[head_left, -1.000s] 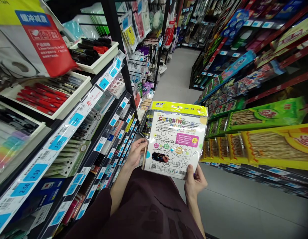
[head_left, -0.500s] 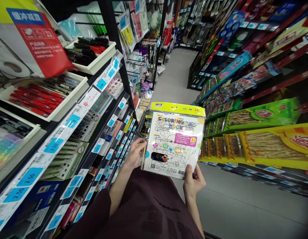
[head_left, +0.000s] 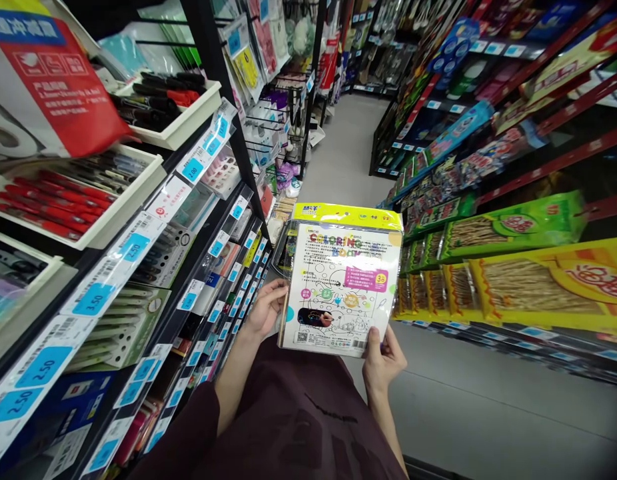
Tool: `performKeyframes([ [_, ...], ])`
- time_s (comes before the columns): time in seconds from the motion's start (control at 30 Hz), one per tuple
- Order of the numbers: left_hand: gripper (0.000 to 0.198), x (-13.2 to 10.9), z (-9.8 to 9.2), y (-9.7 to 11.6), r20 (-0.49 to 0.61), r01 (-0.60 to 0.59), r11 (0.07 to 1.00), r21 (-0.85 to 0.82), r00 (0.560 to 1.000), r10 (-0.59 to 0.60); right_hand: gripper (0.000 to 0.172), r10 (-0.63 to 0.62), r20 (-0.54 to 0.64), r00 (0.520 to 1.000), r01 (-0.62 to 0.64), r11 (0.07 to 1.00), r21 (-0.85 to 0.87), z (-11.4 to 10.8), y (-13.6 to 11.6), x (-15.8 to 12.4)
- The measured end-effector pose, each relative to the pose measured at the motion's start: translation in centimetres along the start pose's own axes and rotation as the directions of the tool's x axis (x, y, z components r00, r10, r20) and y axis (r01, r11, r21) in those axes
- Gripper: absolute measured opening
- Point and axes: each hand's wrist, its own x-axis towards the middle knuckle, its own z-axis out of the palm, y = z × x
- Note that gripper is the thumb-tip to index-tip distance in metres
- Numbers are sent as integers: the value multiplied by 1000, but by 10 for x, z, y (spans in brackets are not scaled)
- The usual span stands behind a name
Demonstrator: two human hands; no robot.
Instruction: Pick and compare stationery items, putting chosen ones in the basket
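A coloring book (head_left: pixel 341 307) in a clear wrapper with a yellow top strip is held up in front of my body, its printed side facing me. My right hand (head_left: pixel 383 360) grips the lower right corner, thumb on the front and fingers behind. At the left edge, my left hand (head_left: pixel 265 310) pinches the book with bent fingers; part of the grip is hidden. Just behind the book's upper left side, a dark glossy item (head_left: pixel 278 250) shows partly, and I cannot tell what it is.
On the left runs a shelf with trays of red pens (head_left: pixel 53 203), black markers (head_left: pixel 153 100) and blue price tags (head_left: pixel 93 298). Snack packs in yellow (head_left: pixel 548 280) and green (head_left: pixel 518 223) hang at the right. A grey floor aisle (head_left: pixel 348 133) runs ahead between racks.
The whole view has shifted a little, so shelves and book sit further left in the picture. My left fingers look slightly straighter at the book's edge. Both hands stay on the book.
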Motion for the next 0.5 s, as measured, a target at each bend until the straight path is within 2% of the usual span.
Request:
performKeyframes([
  [0.23,20,1,-6,1,52,-1,1000,15,999,1,55,16,18,1000,-16,1000,6,-1,0,0],
  [0.5,23,1,-6,4,62,-6,999,36,998,3,56,16,21,1000,-15,1000,-20,-1,1,-1],
])
